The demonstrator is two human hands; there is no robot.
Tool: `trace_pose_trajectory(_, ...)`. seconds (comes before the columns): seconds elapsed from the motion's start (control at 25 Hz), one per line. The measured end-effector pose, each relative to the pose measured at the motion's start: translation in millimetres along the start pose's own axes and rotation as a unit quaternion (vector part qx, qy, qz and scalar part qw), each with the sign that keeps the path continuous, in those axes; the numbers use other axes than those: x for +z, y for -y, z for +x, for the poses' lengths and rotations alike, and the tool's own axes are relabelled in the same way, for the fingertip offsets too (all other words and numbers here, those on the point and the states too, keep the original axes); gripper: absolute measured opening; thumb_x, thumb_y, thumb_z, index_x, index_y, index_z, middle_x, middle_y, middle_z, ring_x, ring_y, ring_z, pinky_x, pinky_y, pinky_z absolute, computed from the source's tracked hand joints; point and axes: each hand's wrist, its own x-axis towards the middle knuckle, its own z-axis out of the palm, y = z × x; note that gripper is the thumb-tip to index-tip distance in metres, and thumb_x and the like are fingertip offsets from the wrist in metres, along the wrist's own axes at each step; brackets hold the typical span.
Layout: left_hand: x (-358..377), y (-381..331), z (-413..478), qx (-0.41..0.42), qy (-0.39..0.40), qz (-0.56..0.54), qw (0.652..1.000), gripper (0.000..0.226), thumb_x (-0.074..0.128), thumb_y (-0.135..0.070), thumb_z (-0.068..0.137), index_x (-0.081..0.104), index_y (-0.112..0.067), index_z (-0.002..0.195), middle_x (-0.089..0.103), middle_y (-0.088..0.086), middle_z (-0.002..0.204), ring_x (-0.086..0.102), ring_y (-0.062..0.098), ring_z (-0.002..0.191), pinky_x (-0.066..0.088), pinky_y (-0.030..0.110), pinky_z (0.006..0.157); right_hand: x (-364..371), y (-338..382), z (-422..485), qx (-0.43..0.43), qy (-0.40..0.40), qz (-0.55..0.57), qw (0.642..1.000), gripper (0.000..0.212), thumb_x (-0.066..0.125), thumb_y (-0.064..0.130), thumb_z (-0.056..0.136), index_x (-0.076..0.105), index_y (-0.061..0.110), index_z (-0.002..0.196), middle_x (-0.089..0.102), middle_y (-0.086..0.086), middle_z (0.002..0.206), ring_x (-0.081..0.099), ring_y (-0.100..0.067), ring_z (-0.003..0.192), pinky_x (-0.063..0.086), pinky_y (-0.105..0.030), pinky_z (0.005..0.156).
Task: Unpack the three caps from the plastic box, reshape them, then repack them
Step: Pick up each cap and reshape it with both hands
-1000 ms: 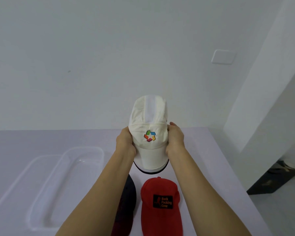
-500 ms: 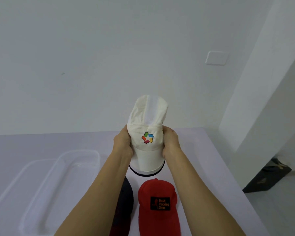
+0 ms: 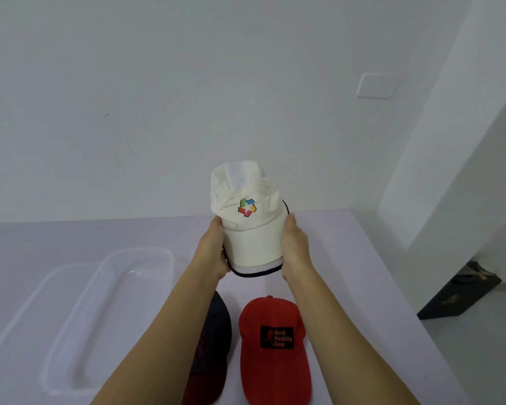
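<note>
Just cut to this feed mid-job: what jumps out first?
The white cap, held up over the table between the left hand and right hand, its crown crumpled. Below it lie a red cap and a dark cap; the clear box sits left.

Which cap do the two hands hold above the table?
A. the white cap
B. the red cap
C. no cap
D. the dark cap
A: the left hand and right hand grip the sides of the white cap, while the red cap and dark cap lie on the table.
</note>
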Motion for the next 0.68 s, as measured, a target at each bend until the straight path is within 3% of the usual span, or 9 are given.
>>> trace_pose_trajectory(0.08,4.5,5.7,-1.2,-0.025,-0.04,0.027,0.999,0.036,0.042,-0.042,0.093,0.063,-0.018,0.109,0.07,0.003,0.102,0.065,0.024,0.093,0.055,0.04,0.083,3.6,1.0,-2.2,0.022,-0.004,0.044,0.999,0.048,0.03,0.051,0.096,0.058,0.015,0.113,0.063,-0.004,0.114,0.059,-0.022,0.098,0.047,-0.03,0.072)
trace_pose_trajectory(0.16,9.5,8.1,-5.3,-0.028,-0.068,0.043,0.996,0.029,0.041,-0.037,0.094,0.062,-0.016,0.096,0.068,0.003,0.084,0.065,0.021,0.073,0.054,0.03,0.063,7.6,3.1,-7.0,0.073,0.034,0.088,0.993,0.046,0.032,0.05,0.097,0.059,0.014,0.11,0.067,-0.003,0.103,0.063,-0.022,0.09,0.051,-0.03,0.069)
trace_pose_trajectory(0.28,12.9,9.6,-10.5,-0.07,-0.002,0.026,0.997,0.018,0.052,-0.019,0.093,0.061,-0.009,0.081,0.065,0.005,0.054,0.062,0.018,0.04,0.05,0.022,0.04,14.4,-0.1,-13.4,0.123,0.118,0.175,0.97,0.032,0.043,0.037,0.097,0.064,0.013,0.093,0.072,-0.003,0.068,0.069,-0.02,0.06,0.055,-0.03,0.055)
trace_pose_trajectory(0.4,11.1,9.3,-12.0,-0.063,0.04,0.041,0.996,0.023,0.043,-0.015,0.098,0.055,-0.011,0.079,0.061,-0.002,0.039,0.059,0.01,0.031,0.047,0.018,0.033,18.4,-6.3,-16.4,0.129,0.13,0.209,0.961,0.02,0.048,0.025,0.095,0.06,0.013,0.085,0.067,-0.002,0.053,0.065,-0.019,0.044,0.053,-0.028,0.045)
trace_pose_trajectory(0.56,10.3,1.2,-16.0,-0.055,0.047,0.074,0.995,0.025,0.044,-0.014,0.098,0.054,-0.007,0.077,0.06,0.002,0.04,0.058,0.013,0.032,0.048,0.019,0.034,18.5,-3.0,-19.2,0.13,0.143,0.195,0.962,0.019,0.049,0.025,0.095,0.061,0.013,0.085,0.067,-0.003,0.055,0.066,-0.02,0.047,0.054,-0.028,0.047)
trace_pose_trajectory(0.64,5.0,-1.4,-9.1,-0.029,0.013,0.08,0.996,0.024,0.048,-0.021,0.095,0.063,-0.005,0.085,0.068,0.006,0.058,0.067,0.019,0.051,0.057,0.027,0.051,15.4,-4.7,-16.3,0.1,0.121,0.16,0.975,0.027,0.044,0.033,0.097,0.064,0.016,0.093,0.072,-0.003,0.075,0.069,-0.022,0.068,0.057,-0.032,0.062)
trace_pose_trajectory(0.68,1.5,-1.3,-4.8,0.0,-0.014,0.104,0.995,0.029,0.047,-0.029,0.095,0.066,-0.007,0.097,0.073,0.006,0.075,0.07,0.022,0.07,0.06,0.034,0.068,12.9,-5.9,-15.6,0.078,0.101,0.127,0.984,0.034,0.039,0.039,0.098,0.064,0.017,0.102,0.072,-0.002,0.089,0.068,-0.021,0.081,0.055,-0.033,0.071)
